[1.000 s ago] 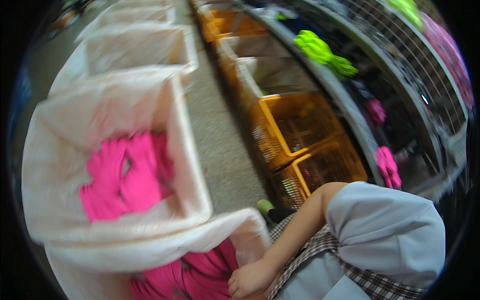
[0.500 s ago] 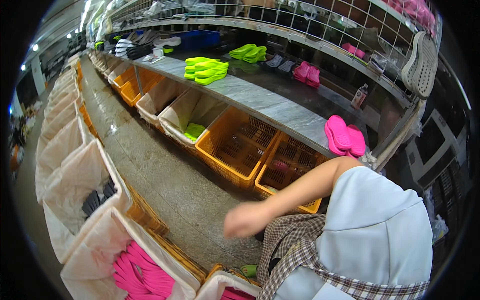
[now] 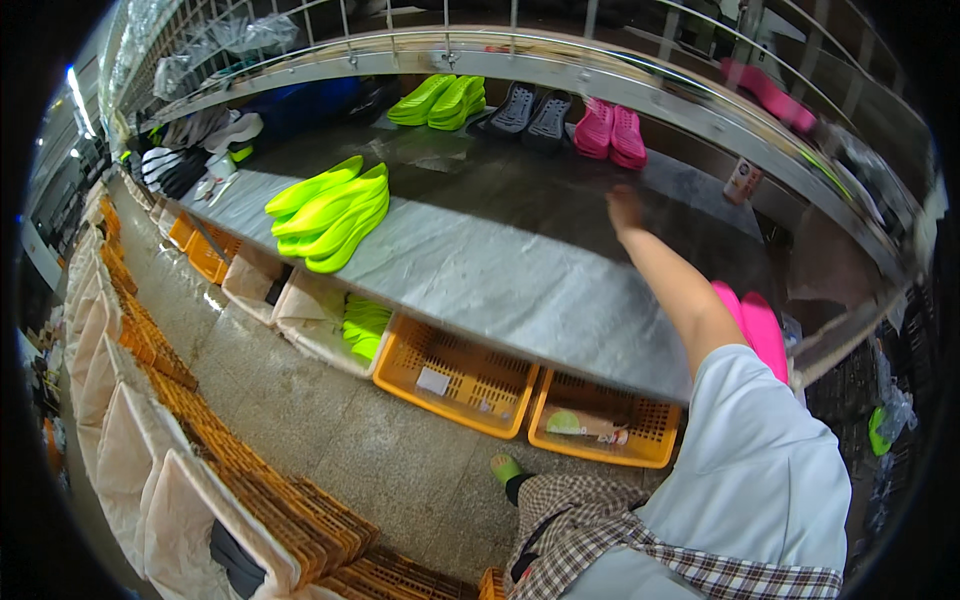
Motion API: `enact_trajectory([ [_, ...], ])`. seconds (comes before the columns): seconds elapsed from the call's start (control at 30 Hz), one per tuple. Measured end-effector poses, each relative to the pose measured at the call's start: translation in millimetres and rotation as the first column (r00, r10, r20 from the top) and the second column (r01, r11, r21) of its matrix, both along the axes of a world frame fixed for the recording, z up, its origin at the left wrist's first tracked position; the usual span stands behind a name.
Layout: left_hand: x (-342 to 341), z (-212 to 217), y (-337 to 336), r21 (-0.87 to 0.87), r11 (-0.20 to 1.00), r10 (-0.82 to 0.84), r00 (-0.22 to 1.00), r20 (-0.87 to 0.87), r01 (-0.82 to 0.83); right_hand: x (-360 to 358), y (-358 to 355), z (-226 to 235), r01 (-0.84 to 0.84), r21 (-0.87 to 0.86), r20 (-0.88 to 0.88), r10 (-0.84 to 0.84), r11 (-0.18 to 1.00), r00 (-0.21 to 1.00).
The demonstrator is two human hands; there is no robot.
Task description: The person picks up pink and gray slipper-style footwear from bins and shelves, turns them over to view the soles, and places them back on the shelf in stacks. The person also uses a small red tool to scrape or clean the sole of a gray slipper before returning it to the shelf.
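My right hand [image 3: 623,208], blurred by motion, reaches over the dark back part of the marbled grey bench [image 3: 480,265]. Just beyond it stands a pair of pink perforated shoe soles [image 3: 610,133], with a small gap showing. Left of those are a dark blue-grey pair [image 3: 530,118] and a neon green pair [image 3: 440,101]. A stack of neon green soles [image 3: 330,212] lies at the bench's front edge. Beside my upper arm, partly covered by it, is a bright pink pair [image 3: 752,325]. Whether the fingers hold anything is hidden by the blur. My left hand is outside the picture.
A wire-mesh shelf [image 3: 450,50] runs above the bench, and a small bottle [image 3: 742,180] stands at the back right. Orange crates [image 3: 455,375] sit below. Cloth-lined baskets [image 3: 160,500] line the floor's left side. My green-shod foot [image 3: 506,467] is on the floor.
My right hand has moved from low over the floor up and forward over the bench. The view has turned toward the bench, bringing its soles closer.
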State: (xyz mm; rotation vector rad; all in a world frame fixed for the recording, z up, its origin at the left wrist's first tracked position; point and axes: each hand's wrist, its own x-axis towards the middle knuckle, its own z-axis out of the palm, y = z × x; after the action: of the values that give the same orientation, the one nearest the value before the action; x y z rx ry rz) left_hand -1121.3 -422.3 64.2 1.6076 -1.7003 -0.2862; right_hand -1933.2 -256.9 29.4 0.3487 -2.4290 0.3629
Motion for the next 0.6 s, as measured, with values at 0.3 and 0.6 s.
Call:
enact_trajectory([
  [0.3,-200.7,-72.8,-101.7,0.331,0.756,-0.628,0.769,0.122,0.565,-216.2,108.6,-40.3,0.359,-0.904,0.394,0.128,0.232,0.910],
  [0.6,-230.7,-109.6,-117.4,0.581,0.617,-0.697,0.712,0.090,0.531,-371.1,225.3,-125.3,-0.028,-0.438,0.166,0.111,0.898,0.980],
])
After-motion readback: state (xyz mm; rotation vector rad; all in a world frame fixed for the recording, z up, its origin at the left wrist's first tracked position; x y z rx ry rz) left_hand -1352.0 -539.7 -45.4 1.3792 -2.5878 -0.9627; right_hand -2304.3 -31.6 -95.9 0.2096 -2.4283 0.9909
